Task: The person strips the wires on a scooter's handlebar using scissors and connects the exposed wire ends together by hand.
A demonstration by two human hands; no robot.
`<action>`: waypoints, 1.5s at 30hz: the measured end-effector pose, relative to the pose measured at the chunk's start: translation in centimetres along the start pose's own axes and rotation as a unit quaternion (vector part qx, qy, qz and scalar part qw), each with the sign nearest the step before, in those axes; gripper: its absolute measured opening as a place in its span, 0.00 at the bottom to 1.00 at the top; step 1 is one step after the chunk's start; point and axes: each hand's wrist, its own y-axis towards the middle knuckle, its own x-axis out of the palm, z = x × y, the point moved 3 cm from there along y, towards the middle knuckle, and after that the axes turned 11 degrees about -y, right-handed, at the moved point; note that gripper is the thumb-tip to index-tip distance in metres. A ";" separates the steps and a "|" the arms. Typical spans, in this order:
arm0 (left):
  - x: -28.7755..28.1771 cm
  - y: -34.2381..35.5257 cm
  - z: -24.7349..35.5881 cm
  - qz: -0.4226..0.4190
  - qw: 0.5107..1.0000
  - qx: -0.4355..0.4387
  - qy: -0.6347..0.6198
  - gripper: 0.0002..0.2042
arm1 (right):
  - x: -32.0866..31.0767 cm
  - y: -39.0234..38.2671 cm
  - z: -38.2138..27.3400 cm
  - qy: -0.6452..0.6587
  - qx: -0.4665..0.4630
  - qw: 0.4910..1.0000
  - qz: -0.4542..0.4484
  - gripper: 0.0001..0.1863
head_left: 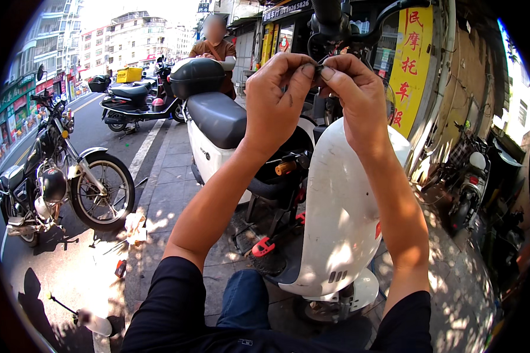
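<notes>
Raised in front of me, my left hand point(277, 103) and my right hand point(354, 91) meet fingertip to fingertip. Each pinches between thumb and forefinger at something small and dark, too hidden to name. Dark smudges mark the fingers and nails. Below and around my arms stands a white electric scooter, with its front panel point(334, 206) under my right forearm and its dark grey seat point(218, 117) to the left of my left hand. Just above my hands is the black handlebar point(330, 23) with its brake lever. An orange-gold cylindrical part point(285, 169) shows beside the footwell.
A black motorcycle point(59, 176) stands at the left, and a black scooter point(138, 103) is parked farther off. Behind the white scooter's black top box point(197, 78) is another person point(215, 50). A crumpled cloth point(136, 228) lies on the pavement. A yellow sign point(411, 65) stands right.
</notes>
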 end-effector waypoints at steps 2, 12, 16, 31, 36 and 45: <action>-0.1 0.1 0.2 0.001 1.000 -0.015 -0.006 0.07 | 0.3 -0.1 0.2 0.012 0.012 1.000 0.001 0.09; -0.2 0.4 0.7 -0.077 0.973 0.154 0.153 0.06 | -1.1 -0.4 -0.5 -0.265 -0.030 0.962 -0.056 0.10; 0.2 0.2 0.3 -0.067 0.966 0.168 0.182 0.07 | -0.8 -0.8 -0.1 -0.301 -0.068 0.951 -0.035 0.09; 1.3 0.2 -0.7 -0.006 0.965 0.161 0.207 0.05 | -1.0 -0.6 1.1 -0.207 -0.116 0.971 0.006 0.07; 1.0 0.5 -0.9 0.004 0.964 0.162 0.209 0.05 | -0.9 -0.6 1.5 -0.205 -0.117 0.972 0.001 0.06; 1.1 1.5 -1.6 0.013 0.974 0.134 0.184 0.05 | -1.3 -0.5 1.6 -0.152 -0.112 0.982 -0.013 0.05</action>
